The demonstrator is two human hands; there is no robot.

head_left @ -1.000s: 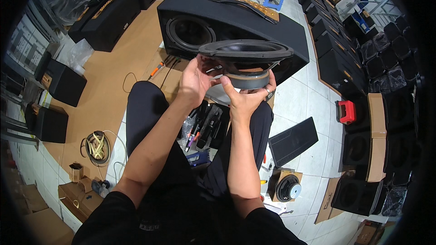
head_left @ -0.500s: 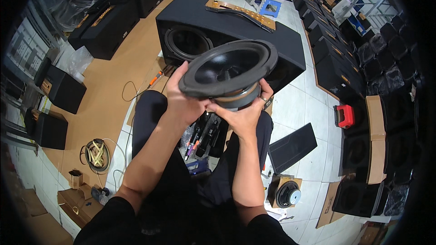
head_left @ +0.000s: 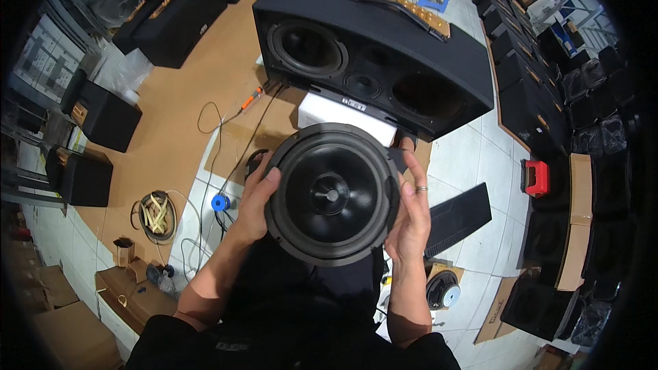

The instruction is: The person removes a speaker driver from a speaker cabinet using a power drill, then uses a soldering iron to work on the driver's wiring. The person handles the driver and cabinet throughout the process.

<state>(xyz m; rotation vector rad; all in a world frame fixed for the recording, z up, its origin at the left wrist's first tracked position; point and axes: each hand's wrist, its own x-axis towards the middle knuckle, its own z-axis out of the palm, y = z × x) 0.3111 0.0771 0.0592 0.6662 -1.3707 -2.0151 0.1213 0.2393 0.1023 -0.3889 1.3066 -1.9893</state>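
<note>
Between my two hands sits a round black speaker driver [head_left: 308, 195], its cone and grey rim facing up at me over my lap. My left hand [head_left: 255, 205] grips the left rim, thumb on top of the edge. Against the right rim lies my right hand [head_left: 411, 216], wearing a ring, its fingers partly extended along the side. The driver's underside is hidden. Beyond it stands a long black speaker cabinet [head_left: 329, 0] with a woofer [head_left: 306, 48] at its left, a small driver [head_left: 362, 85] in the middle and a dark round opening [head_left: 428, 94] at its right.
A gold-and-black metal strip [head_left: 394, 7] lies on the cabinet. A white box [head_left: 329, 113] sits below its front. An orange-handled tool [head_left: 251, 98] with cables and a blue spool [head_left: 220, 203] are on the left. A black panel [head_left: 459, 219] and another driver [head_left: 442, 289] lie right.
The driver has turned from tilted, with its magnet showing, to facing up, and has come down closer to my body. My hands have moved to opposite sides of its rim.
</note>
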